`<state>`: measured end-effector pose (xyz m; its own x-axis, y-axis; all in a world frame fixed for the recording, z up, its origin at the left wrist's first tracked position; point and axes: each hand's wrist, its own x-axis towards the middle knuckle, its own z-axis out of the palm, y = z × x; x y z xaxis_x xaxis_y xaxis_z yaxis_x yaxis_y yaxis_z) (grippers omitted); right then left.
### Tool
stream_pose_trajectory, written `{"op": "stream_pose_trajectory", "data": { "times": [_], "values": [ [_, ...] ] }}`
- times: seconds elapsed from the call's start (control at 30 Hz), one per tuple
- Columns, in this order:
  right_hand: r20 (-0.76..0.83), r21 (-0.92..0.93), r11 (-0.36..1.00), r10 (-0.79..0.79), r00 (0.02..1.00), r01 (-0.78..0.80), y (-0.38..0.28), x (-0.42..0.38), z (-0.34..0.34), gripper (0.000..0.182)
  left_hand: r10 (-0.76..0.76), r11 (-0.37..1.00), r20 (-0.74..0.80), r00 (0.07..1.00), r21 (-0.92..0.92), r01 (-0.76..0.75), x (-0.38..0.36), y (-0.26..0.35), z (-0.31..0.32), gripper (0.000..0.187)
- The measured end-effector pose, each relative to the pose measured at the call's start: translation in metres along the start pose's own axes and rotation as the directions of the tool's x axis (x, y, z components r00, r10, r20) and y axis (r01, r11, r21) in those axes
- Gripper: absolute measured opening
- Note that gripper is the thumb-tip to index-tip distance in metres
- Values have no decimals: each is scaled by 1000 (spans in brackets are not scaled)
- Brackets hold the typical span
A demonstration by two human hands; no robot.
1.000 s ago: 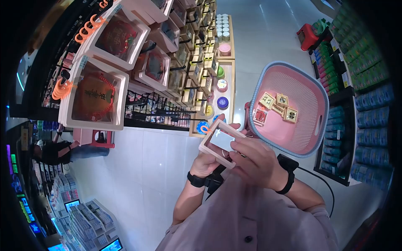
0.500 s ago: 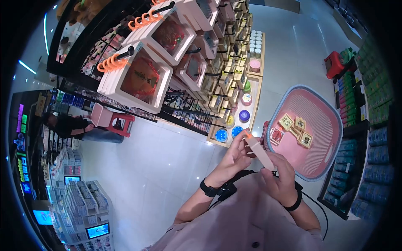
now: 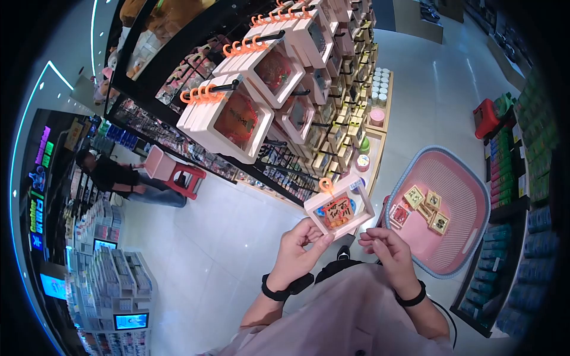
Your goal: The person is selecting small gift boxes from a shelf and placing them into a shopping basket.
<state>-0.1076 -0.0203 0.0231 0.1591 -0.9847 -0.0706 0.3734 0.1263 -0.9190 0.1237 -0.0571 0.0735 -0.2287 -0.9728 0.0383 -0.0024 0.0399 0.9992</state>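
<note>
Between both hands, at mid-frame, a small framed ornament (image 3: 339, 209) faces the camera.

Square pale-pink frame, clear glossy window, red and orange piece inside, orange plastic hook at its twelve o'clock corner. Left hand (image 3: 300, 252) pinches the seven o'clock corner between thumb and curled fingers; right hand (image 3: 386, 252), at five o'clock of the frame, has fingertips bunched just below its edge, and contact cannot be told. At three o'clock sits a round pink mesh basket (image 3: 469, 237) holding small square boxes (image 3: 424, 207). At eleven o'clock, larger matching frames (image 3: 237, 121) hang on black pegs.
</note>
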Motion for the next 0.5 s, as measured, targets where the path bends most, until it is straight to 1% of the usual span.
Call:
{"op": "stream_pose_trajectory", "data": {
  "times": [0.03, 0.07, 0.1, 0.13, 0.3, 0.33, 0.43, 0.5],
  "values": [
    [15, -33, 999, 15, 1000, -14, 3, -1, 0, 30, 45, 995, -38, 998, 88, -41, 2, 10, -5, 29],
    [28, -66, 997, 28, 999, -27, 6, -3, -1, 29, 76, 990, -92, 993, 128, -63, 4, 18, -7, 26],
    [38, -101, 994, 42, 998, -38, 6, -4, -1, 27, 92, 988, -109, 990, 133, -77, 8, 23, -11, 26],
    [19, -92, 994, 64, 998, -62, 4, -5, 1, 24, 107, 986, -126, 986, 138, -90, 12, 27, -14, 25],
    [6, -96, 993, 75, 997, -74, 3, -8, -4, 25, 178, 974, -171, 969, 171, -149, 31, 39, -18, 24],
    [-1, -89, 993, 77, 997, -77, 3, -10, -5, 25, 183, 977, -181, 966, 140, -159, 34, 38, -19, 23],
    [-23, -83, 993, 86, 996, -87, 3, -13, -8, 25, 187, 973, -175, 967, 169, -158, 38, 34, -26, 26],
    [-31, -97, 992, 74, 997, -77, 3, -14, -10, 24, 181, 975, -184, 966, 159, -153, 41, 33, -25, 24]
  ]
}}
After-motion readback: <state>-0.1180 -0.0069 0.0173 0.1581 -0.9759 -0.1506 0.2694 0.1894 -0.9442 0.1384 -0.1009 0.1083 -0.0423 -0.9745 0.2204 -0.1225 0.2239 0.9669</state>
